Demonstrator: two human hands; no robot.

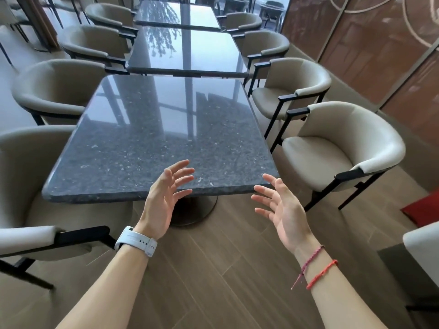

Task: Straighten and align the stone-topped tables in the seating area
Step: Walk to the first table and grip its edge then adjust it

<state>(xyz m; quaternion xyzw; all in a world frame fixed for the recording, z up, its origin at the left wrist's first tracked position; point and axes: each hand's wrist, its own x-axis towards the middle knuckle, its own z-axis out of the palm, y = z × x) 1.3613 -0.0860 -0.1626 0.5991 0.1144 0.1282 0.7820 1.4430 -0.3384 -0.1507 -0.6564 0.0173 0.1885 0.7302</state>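
Note:
Three dark polished stone-topped tables stand in a row running away from me. The nearest table (152, 129) sits on a round pedestal base (199, 210), and its top looks turned slightly against the second table (187, 51) behind it. A third table (178, 14) stands farthest back. My left hand (164, 198), with a white watch on the wrist, hovers open over the near edge, fingers spread. My right hand (280, 207), with red string bracelets on the wrist, is open just off the near right corner. Neither hand touches the stone.
Beige tub chairs with black frames line both sides: one at near left (26, 176), one at left middle (54, 91), two on the right (344, 148) (292, 89). A brown panelled wall (380, 55) runs along the right. A red object (422, 210) lies on the wood floor.

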